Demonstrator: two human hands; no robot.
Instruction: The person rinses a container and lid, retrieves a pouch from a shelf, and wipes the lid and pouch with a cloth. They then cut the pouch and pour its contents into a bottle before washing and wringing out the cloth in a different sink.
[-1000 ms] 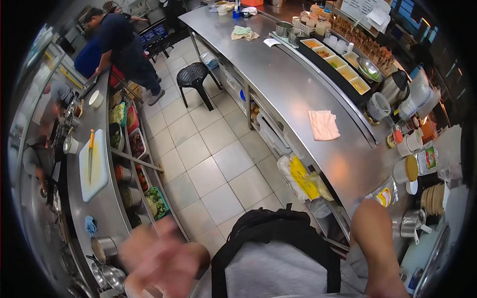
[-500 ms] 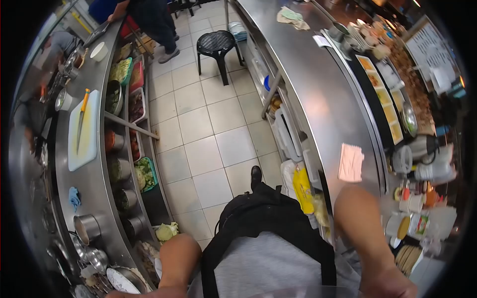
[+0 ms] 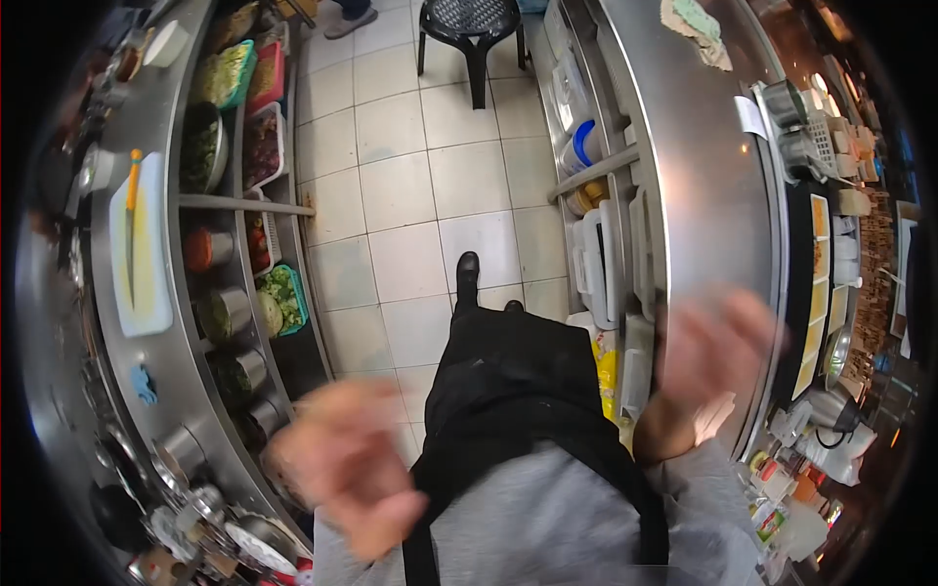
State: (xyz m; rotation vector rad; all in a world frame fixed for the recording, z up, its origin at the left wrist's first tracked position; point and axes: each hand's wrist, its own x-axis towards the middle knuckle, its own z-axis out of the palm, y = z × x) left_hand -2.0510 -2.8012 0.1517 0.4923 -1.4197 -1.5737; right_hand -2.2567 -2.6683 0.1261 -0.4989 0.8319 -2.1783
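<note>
My left hand (image 3: 342, 464) is raised in front of my grey shirt and black apron, blurred by motion, with its fingers apart and nothing in it. It hangs beside the curved steel counter (image 3: 186, 376) on the left, near several small pots (image 3: 181, 451). My right hand (image 3: 718, 352) is also blurred and spread, empty, above the long steel counter (image 3: 713, 195) on the right. A pink cloth (image 3: 720, 415) shows just below that wrist, partly hidden.
A white cutting board (image 3: 147, 283) with an orange-handled knife (image 3: 131, 210) lies on the left counter, beside a blue cloth (image 3: 144, 384) and tubs of vegetables (image 3: 283, 298). Right: sauce trays (image 3: 817, 293), a kettle (image 3: 831, 410). A black stool (image 3: 474, 20) stands on the tiled aisle.
My view has tipped further down and forward along the aisle. Both hands have risen from the bottom edge into view, moving fast and blurred. The right hand now covers most of the pink cloth.
</note>
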